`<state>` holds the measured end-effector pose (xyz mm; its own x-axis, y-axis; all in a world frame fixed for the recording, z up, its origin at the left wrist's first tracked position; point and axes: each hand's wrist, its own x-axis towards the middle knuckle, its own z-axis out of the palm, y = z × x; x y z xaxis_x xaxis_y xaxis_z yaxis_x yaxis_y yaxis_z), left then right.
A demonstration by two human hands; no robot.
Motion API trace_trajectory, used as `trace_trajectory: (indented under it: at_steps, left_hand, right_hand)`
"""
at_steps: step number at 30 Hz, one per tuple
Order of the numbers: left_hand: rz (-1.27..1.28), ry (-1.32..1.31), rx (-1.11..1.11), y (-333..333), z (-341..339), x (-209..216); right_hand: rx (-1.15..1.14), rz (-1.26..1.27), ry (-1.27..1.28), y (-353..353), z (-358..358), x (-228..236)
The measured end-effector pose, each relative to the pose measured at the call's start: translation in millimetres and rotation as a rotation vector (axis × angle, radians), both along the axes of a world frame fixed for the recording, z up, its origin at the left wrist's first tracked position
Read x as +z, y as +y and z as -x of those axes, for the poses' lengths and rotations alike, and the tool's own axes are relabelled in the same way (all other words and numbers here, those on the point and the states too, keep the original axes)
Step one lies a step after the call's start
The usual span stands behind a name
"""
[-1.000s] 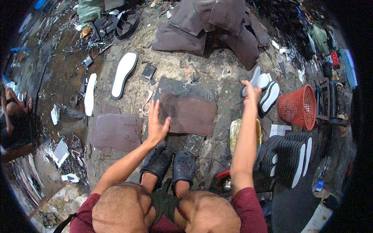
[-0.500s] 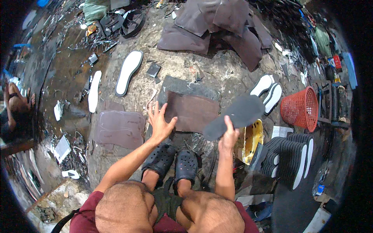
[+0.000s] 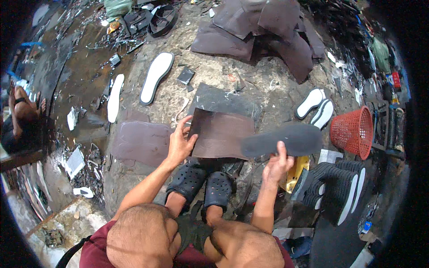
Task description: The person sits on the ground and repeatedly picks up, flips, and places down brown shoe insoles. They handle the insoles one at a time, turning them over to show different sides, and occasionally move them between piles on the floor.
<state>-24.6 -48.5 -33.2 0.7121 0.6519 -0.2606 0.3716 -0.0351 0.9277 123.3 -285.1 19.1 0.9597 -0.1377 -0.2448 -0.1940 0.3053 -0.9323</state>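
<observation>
My right hand (image 3: 277,169) grips a dark grey shoe sole (image 3: 286,139), held nearly level above the ground with its near end over the right edge of a brown sheet. That brown sheet (image 3: 222,136) lies partly over a worn dark board (image 3: 223,103) in front of my feet. At the sheet's left edge, my left hand (image 3: 179,144) pinches it between thumb and fingers, and that side appears slightly raised. Left of this hand lies another brown sheet (image 3: 140,143) with pale sole outlines drawn on it.
Brown sheets (image 3: 279,27) are heaped at the far side. White-faced soles (image 3: 156,78) lie far left, a pair (image 3: 315,107) on the right near a red basket (image 3: 353,131). Stacked soles (image 3: 337,187) stand beside a yellow container (image 3: 298,172). Another person's legs (image 3: 22,111) show at far left.
My left hand has closed on the brown sheet's left edge, which has lifted a little. The sole in my right hand has turned from slanting to nearly level and shifted right.
</observation>
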Motion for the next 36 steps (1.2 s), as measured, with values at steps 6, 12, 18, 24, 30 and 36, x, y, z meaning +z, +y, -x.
trace_trajectory:
  at_steps: [6,12,18,24,30,36]
  left_hand:
    - [-0.109,-0.093,-0.09,-3,15,-9]
    - [0.485,-0.035,0.125,11,6,-31]
    - [0.298,0.101,0.266,18,-3,-42]
    - [-0.176,0.085,0.154,21,0,-56]
    - [-0.165,0.097,0.138,25,-1,-61]
    - [-0.243,0.087,0.134,25,-7,-63]
  right_hand:
    - [0.108,-0.131,0.315,63,41,-39]
    - [0.105,-0.175,0.288,50,24,-73]
    - [0.383,0.199,0.097,10,-5,-106]
    - [0.365,0.288,0.053,19,-3,-111]
    - [0.359,0.282,0.081,21,-6,-113]
    - [0.375,0.288,0.044,20,-10,-118]
